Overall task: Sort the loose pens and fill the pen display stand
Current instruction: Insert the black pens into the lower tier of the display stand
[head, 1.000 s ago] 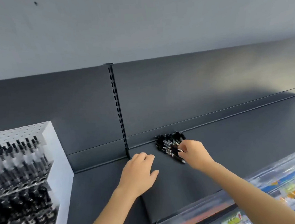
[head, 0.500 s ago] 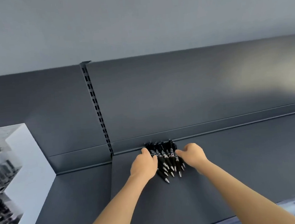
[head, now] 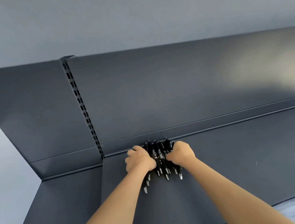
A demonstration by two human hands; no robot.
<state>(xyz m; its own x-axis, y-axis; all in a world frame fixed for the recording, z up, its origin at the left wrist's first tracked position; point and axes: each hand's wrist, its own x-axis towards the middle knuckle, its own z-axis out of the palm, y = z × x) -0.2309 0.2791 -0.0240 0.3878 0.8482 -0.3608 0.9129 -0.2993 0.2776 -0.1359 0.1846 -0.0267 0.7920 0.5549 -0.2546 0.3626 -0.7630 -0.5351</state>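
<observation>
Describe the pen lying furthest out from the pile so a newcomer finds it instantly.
On the dark grey metal shelf, find the pile of black pens between both hands. The stray black pen below the left hand reaches nearest you, silver tip first.

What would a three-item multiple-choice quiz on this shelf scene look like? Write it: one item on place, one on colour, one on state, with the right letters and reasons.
1. Where does the pile of pens lie?
A. On the dark shelf, against its back ledge
B. Inside the white display stand
C. On the floor

2. What colour are the pen barrels?
A. Red
B. Black
C. White

3. What are the hands doing?
A. Both hang away from the pens
B. Only the right hand touches the pens
C. The left hand and right hand press in on the pile from either side

Answers:
1 A: the pens' far ends meet the ledge, silver tips toward the person.
2 B: the barrels are black with pale labels.
3 C: both hands curl against the pile's two flanks.
</observation>
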